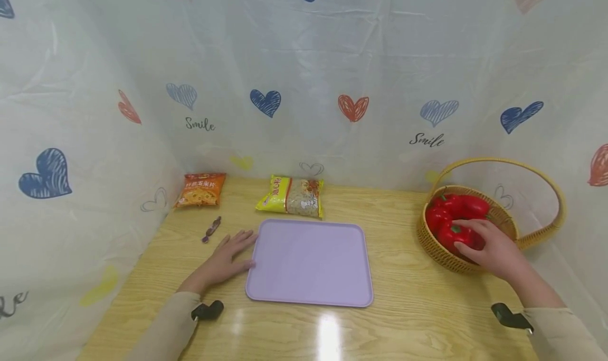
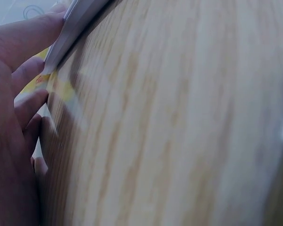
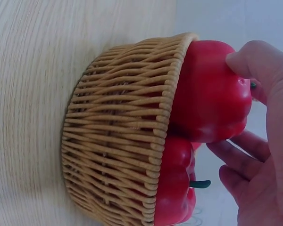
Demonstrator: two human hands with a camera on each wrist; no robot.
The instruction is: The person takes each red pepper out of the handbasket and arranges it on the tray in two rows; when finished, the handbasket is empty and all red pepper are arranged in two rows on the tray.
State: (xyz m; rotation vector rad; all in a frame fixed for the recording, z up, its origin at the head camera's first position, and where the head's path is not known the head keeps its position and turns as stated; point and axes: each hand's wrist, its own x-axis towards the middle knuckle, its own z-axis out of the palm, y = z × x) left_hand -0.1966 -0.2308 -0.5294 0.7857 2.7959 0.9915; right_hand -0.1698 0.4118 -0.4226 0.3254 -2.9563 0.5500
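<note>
A glossy red bell pepper (image 1: 455, 235) with a green stem sits in a wicker basket (image 1: 439, 255) at the right, among several other red peppers (image 3: 174, 183). My right hand (image 1: 496, 247) reaches over the rim and holds that pepper, thumb on one side and fingers on the other. In the right wrist view the thumb presses on its skin, while the fingertips are partly hidden behind it. At the left edge of a lilac tray (image 1: 309, 260), my left hand (image 1: 223, 260) lies with its fingers spread, touching the rim. Nothing is on the tray.
Behind the tray lies a yellow food packet (image 1: 294, 196). An orange snack bag (image 1: 200, 189) stands at the back left, with a small dark wrapped candy (image 1: 211, 229) in front of it. The basket's tall handle (image 1: 560, 202) arches over its right side. A heart-patterned curtain (image 1: 309, 76) surrounds the wooden table.
</note>
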